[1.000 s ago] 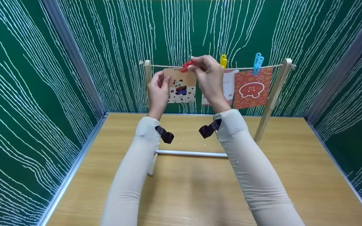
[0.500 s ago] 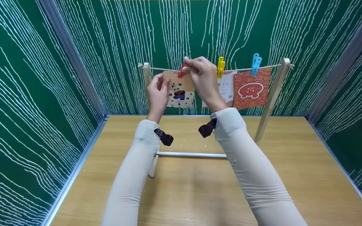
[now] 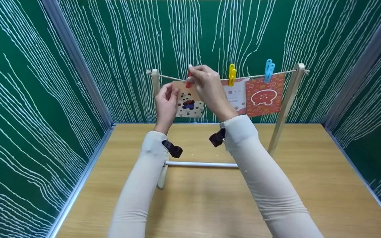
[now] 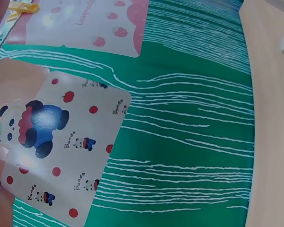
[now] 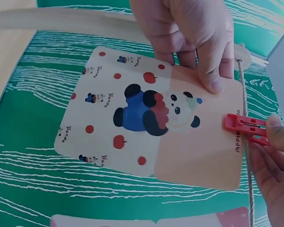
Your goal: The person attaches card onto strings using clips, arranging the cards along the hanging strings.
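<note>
A card with a panda print (image 5: 132, 113) hangs at the rope (image 5: 244, 90), its peach end against the line. My left hand (image 3: 166, 102) pinches the card's left edge, thumb on the printed face. A red clothespin (image 5: 239, 124) sits over the card's top edge and the rope. My right hand (image 3: 207, 86) pinches its handle end between thumb and fingers. In the left wrist view the panda card (image 4: 52, 137) fills the left side, with only bits of fingers at the frame's edge.
A pink-and-white card (image 3: 236, 96) hangs from a yellow clothespin (image 3: 232, 75), and a red card (image 3: 266, 96) from a blue clothespin (image 3: 269, 71). Wooden posts (image 3: 286, 109) hold the rope. A white bar (image 3: 202, 164) runs low across the stand on the wooden table (image 3: 309, 185).
Both hands, the panda card and the red clothespin have come lower in the head view. The clothespin has turned from slanted to nearly upright, and the rope now dips more.
</note>
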Tool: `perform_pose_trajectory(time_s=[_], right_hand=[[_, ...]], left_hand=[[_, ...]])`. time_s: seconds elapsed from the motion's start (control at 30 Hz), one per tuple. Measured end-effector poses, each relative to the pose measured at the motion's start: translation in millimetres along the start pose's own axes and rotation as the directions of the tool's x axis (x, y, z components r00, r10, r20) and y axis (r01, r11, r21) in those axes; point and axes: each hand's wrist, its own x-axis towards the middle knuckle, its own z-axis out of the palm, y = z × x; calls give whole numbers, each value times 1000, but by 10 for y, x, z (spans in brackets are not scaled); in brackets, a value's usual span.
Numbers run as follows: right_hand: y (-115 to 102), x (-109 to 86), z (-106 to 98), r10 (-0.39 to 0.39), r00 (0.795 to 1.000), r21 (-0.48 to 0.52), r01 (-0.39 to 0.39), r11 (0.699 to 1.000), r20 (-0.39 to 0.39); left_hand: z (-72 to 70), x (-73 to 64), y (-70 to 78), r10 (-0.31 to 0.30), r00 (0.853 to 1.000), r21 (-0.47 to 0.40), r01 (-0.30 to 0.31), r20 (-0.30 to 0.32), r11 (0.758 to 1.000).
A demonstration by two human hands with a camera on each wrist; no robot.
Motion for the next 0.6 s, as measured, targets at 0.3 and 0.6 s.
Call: perform_pose_trajectory(time_s=[0.3,0.6], right_hand=[[0,-20,23,62,996,23,-64,998,71],[25,-71,46,20,999,29,-21,999,30]], left_hand=[[-47,-29,-45,19,999,6,-19,42,1000],[-78,-57,-66,7,996,6,-7,86,1000]])
